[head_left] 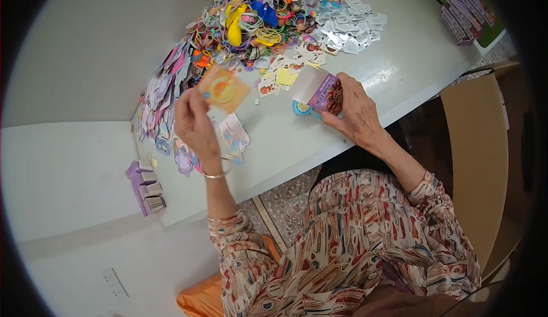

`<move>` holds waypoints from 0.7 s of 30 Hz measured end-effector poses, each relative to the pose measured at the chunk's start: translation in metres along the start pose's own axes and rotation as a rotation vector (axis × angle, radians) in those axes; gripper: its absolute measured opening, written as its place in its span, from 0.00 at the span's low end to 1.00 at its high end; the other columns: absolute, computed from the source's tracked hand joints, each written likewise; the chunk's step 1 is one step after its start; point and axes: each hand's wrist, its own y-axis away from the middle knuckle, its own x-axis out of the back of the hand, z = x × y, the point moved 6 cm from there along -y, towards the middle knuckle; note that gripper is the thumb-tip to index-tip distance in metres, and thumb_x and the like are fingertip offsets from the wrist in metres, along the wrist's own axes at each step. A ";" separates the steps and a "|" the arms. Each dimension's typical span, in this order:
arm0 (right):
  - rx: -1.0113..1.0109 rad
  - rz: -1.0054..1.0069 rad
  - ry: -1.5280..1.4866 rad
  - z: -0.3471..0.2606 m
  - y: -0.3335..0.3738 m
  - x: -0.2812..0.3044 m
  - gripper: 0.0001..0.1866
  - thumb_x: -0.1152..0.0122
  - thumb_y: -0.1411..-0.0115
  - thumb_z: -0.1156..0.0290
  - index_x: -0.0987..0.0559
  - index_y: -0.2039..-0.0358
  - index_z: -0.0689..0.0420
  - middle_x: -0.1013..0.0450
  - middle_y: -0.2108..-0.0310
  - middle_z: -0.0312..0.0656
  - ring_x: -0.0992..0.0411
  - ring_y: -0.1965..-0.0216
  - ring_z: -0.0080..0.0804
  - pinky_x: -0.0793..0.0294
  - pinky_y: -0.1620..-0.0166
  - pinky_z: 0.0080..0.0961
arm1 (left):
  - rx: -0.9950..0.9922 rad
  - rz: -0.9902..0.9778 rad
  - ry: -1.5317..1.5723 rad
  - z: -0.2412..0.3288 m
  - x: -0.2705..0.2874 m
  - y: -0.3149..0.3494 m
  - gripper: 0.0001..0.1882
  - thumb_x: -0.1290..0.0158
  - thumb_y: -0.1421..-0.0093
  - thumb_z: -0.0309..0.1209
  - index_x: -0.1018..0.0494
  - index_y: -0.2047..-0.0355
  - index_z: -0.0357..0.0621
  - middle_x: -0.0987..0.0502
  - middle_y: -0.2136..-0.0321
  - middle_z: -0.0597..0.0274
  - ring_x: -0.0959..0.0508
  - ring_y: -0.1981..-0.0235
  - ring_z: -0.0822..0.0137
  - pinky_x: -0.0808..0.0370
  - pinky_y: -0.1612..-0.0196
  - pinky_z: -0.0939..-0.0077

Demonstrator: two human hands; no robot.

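Observation:
My left hand (194, 124) is raised over the table, fingers pinched on a flat orange packet (224, 90) with a yellow round print, slightly blurred. In my right hand (357, 110) is a small purple printed box (327, 93), tilted, its white flap (306, 82) folded up at the left. Partly hidden below the box, a round blue item (301, 108) lies on the table (274, 157). Beyond both hands spread small printed cards (291, 66) and a yellow paper square (286, 77). Nearer my left hand lie pastel cut-out cards (234, 137).
A tall heap of colourful bands and trinkets (251, 26) fills the far side. White packets (348, 26) lie to its right, cards (165, 83) to its left. Purple boxes stand at the far right (465, 14) and left edge (145, 188). A large cardboard box (474, 163) is at my right.

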 end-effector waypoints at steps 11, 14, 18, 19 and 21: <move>-0.109 -0.068 0.006 0.001 0.000 0.004 0.41 0.30 0.55 0.63 0.41 0.46 0.66 0.33 0.59 0.54 0.31 0.57 0.48 0.27 0.57 0.36 | 0.028 -0.059 0.269 0.060 -0.070 0.056 0.04 0.49 0.38 0.19 0.29 0.63 0.34 0.24 0.69 0.60 0.22 0.72 0.72 0.23 0.68 0.81; -0.092 -0.065 0.010 -0.001 0.000 0.006 0.41 0.30 0.55 0.63 0.41 0.46 0.66 0.33 0.60 0.54 0.31 0.57 0.48 0.27 0.57 0.36 | -0.062 -0.126 0.084 0.063 -0.078 0.068 0.07 0.46 0.44 0.16 0.28 0.65 0.34 0.23 0.69 0.55 0.20 0.72 0.65 0.24 0.69 0.75; -0.077 -0.061 -0.012 -0.005 0.002 0.004 0.41 0.30 0.55 0.63 0.40 0.46 0.66 0.32 0.60 0.54 0.30 0.58 0.49 0.27 0.57 0.36 | -0.322 -0.323 -0.160 0.079 -0.096 0.080 0.09 0.45 0.49 0.16 0.24 0.66 0.37 0.24 0.68 0.56 0.22 0.68 0.56 0.26 0.65 0.69; -0.065 -0.056 0.008 -0.005 0.001 0.006 0.40 0.30 0.55 0.63 0.40 0.46 0.66 0.32 0.60 0.53 0.30 0.58 0.49 0.27 0.57 0.37 | -0.317 -0.323 -0.163 0.079 -0.094 0.078 0.09 0.45 0.49 0.16 0.24 0.66 0.37 0.24 0.68 0.56 0.22 0.68 0.56 0.26 0.65 0.69; -0.067 -0.055 0.035 0.003 0.001 0.009 0.40 0.30 0.55 0.64 0.40 0.46 0.66 0.32 0.60 0.53 0.30 0.58 0.49 0.27 0.57 0.37 | -0.316 -0.479 -0.139 0.081 -0.098 0.072 0.08 0.46 0.46 0.18 0.24 0.65 0.38 0.24 0.67 0.55 0.22 0.65 0.58 0.26 0.62 0.68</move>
